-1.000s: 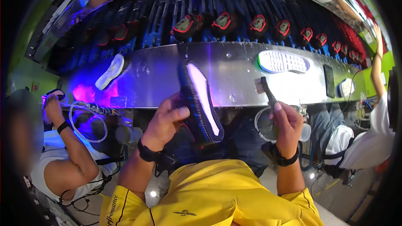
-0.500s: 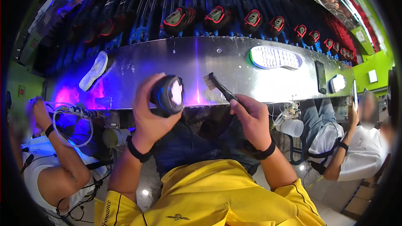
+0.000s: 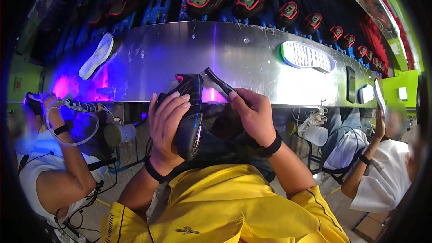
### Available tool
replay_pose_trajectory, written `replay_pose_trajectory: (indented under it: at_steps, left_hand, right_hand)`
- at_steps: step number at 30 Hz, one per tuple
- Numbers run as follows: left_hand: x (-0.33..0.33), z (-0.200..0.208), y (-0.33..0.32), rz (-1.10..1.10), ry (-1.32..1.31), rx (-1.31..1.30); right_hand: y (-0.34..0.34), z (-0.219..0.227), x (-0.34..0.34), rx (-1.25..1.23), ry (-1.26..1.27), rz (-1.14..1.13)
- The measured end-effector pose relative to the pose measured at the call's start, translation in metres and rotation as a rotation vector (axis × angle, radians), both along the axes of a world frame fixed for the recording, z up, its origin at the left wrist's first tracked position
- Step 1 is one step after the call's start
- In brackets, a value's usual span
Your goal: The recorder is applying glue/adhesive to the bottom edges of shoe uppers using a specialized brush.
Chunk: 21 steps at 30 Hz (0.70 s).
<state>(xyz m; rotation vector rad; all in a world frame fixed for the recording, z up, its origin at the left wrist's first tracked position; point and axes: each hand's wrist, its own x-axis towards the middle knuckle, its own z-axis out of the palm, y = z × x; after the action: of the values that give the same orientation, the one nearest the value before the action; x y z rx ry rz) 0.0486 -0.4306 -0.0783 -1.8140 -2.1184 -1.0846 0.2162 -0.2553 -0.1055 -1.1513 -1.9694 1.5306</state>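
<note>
A dark shoe upper [image 3: 189, 128] with a blue line along its side is gripped by my left hand [image 3: 167, 126], whose fingers lie across it. Its toe points toward me, and a pink-red edge shows at the collar. My right hand [image 3: 253, 110] is closed around the black handle of a brush [image 3: 219, 82]. The brush head sits at the shoe's right side, close to it; whether the bristles touch the shoe I cannot tell. Both hands are just in front of the metal bench [image 3: 157, 63].
One white shoe sole [image 3: 96, 57] lies on the bench at left, another sole [image 3: 307, 56] at right. Beyond is a conveyor with several dark shoes [image 3: 248, 1]. A dark flat object [image 3: 350, 84] lies far right. Co-workers sit on both sides; white containers [image 3: 313, 135] hang below the bench.
My left hand has turned the shoe, so its side and toe now face up and toward me. The brush has moved left, up against or close to the shoe. My view has shifted slightly.
</note>
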Motion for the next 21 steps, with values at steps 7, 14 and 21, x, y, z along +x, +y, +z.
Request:
replay_pose_trajectory:
  at_steps: [7, 14, 21]
  left_hand:
    - [0.002, -0.009, 0.000, 0.014, -0.033, 0.032]
    - [0.003, -0.015, -0.001, 0.021, -0.037, 0.016]
    - [0.007, -0.008, 0.001, 0.054, -0.034, 0.005]
  right_hand:
    - [-0.021, 0.004, 0.011, -0.125, 0.077, 0.005]
    - [-0.034, 0.009, 0.035, -0.168, 0.246, 0.091]
    - [-0.023, 0.027, 0.030, -0.278, 0.112, 0.120]
